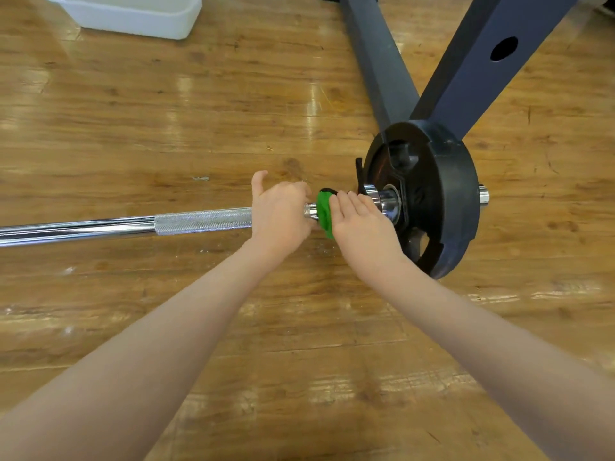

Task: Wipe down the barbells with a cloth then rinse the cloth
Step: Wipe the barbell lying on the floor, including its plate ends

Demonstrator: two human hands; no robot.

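1. Barbell (199,220) lies level above the wooden floor (166,111); a black weight plate (442,197) sits at its right end.
2. Left hand (281,211) curls round the bar just left of the green cloth (324,212), thumb raised.
3. Right hand (362,224) wraps the cloth around the bar beside the collar; the fingers' far side is hidden, so probably gripping.
4. White tub (139,15) on the floor, well apart, top left.

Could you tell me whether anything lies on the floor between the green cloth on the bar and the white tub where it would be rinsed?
Nothing visible does. The green cloth sits on the barbell under the right hand, and only bare wooden floor lies between it and the white tub at far left. The dark rack legs stand off to the right.
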